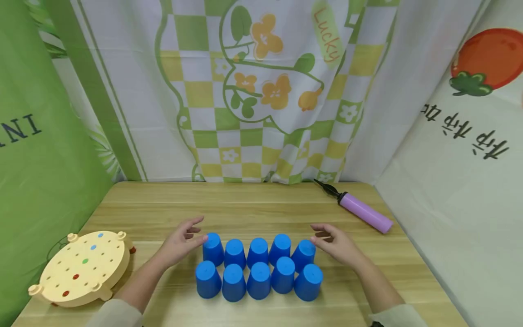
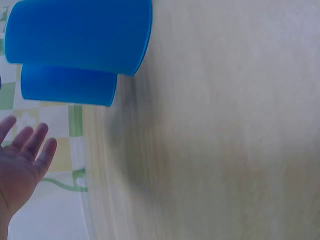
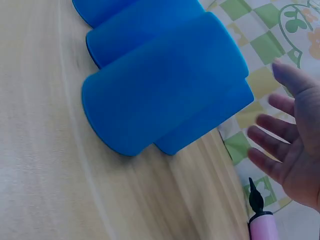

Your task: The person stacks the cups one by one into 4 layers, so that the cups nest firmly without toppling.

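Note:
Blue cups stand upside down on the wooden table in two rows, several to a row. Beside the left end of the back row is my left hand (image 1: 184, 240), its thumb tip near the end cup (image 1: 213, 250); whether they touch I cannot tell. My right hand (image 1: 337, 245) is at the opposite end, its thumb close to the last back cup (image 1: 304, 256). Both hands have loosely spread fingers and hold nothing. The left wrist view shows the left hand (image 2: 22, 170) below two cups; the right wrist view shows the right hand (image 3: 300, 140) apart from the cups.
At the left of the table (image 1: 253, 200) lies a round cream pegboard-like toy (image 1: 87, 268) with short legs and coloured dots. A purple hand pump (image 1: 365, 211) with a black nozzle lies at the back right. Printed curtains (image 1: 135, 91) enclose the back and sides.

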Demonstrator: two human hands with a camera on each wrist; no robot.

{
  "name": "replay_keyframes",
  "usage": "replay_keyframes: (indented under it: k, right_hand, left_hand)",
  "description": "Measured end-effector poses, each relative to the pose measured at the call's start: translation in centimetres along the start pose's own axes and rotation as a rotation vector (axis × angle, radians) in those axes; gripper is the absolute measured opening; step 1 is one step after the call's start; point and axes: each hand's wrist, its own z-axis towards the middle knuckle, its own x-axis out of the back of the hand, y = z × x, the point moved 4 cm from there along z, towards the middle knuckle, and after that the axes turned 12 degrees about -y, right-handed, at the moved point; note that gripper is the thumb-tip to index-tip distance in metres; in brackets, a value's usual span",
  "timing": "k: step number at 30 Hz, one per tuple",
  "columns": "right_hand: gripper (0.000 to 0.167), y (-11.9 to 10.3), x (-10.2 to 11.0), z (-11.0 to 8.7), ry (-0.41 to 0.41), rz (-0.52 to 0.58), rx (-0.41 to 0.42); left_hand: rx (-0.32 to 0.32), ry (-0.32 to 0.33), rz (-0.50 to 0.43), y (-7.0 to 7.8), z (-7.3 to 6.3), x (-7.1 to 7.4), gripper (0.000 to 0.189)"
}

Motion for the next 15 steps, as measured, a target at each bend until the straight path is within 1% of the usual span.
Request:
replay_keyframes:
  k: [3, 7, 12, 15]
  right_hand:
    - [0.052, -0.1, -0.7, -0.2, -0.093, 0.044, 0.005]
    - [0.056, 0.2, -1.4, -0.3, -0.163, 0.084, 0.015]
    - [0.06, 0.6, -1.7, -0.2, -0.207, 0.101, 0.03]
    - [0.061, 0.7, -1.9, 0.0, -0.209, 0.095, 0.022]
  left_hand:
    - [-0.011, -0.046, -0.031, -0.1, -0.2, -0.8, 0.064]
    - [0.0, -0.084, -0.042, -0.4, -0.3, -1.4, 0.063]
    - [-0.007, -0.08, -0.039, -0.7, -0.1, -1.8, 0.062]
    - [0.01, -0.058, -0.047, -0.9, -0.1, -2.0, 0.062]
